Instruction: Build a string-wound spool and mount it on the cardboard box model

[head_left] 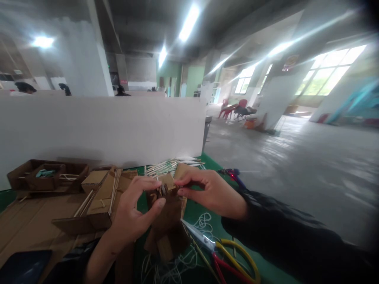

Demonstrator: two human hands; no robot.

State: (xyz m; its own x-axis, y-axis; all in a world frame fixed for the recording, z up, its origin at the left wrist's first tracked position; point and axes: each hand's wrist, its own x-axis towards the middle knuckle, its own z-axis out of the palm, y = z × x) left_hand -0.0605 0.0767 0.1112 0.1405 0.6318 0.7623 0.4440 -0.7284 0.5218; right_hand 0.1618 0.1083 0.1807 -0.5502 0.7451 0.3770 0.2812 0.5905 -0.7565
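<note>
A brown cardboard construction (168, 215) stands on the green tabletop, between my hands. My left hand (134, 211) is at its upper left, thumb and fingers curved around a small dark, blurred part at its top. From the right, my right hand (211, 191) reaches over the top edge with thumb and index finger pinched together; what is between them is too small to make out. Scissors (207, 240) with yellow and red handles lie below my right hand, blades toward the cardboard. White string (204, 223) lies in loops beside them.
Cardboard boxes (49, 177) and a cardboard piece with sticks (99, 201) are at the left. Thin sticks (162, 167) lie behind my hands, near a white partition (118, 126). A glue gun (233, 175) is beyond my right hand. A dark flat object (25, 266) lies front left.
</note>
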